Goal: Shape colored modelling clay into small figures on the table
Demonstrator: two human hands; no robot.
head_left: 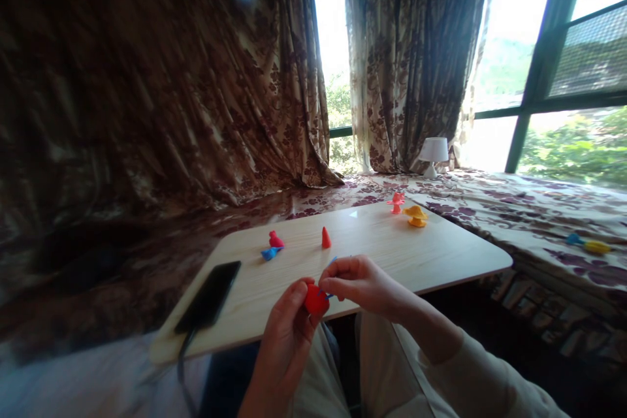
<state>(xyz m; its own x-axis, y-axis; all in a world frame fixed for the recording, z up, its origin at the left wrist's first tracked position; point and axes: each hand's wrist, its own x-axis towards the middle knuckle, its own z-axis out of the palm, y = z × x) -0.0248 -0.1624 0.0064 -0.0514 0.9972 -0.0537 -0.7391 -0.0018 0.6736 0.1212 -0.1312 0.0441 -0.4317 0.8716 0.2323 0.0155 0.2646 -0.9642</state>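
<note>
My left hand (287, 333) pinches a small red toy piece (316, 299) just over the near edge of a light wooden table (441, 255). My right hand (360, 282) is closed beside it, its fingertips pinching a thin blue piece (327, 292) that touches the red one. Both hands meet in front of my lap. On the table beyond them stand a small red cone (326, 238) and a red piece with a blue piece (272, 247) lying together.
A black phone (209, 294) with a cable lies at the table's left near corner. A red toy (396, 202) and an orange toy (416, 215) sit at the far right corner. A white lamp (434, 155) stands by the curtains; blue and yellow toys (590, 245) lie on the patterned cloth.
</note>
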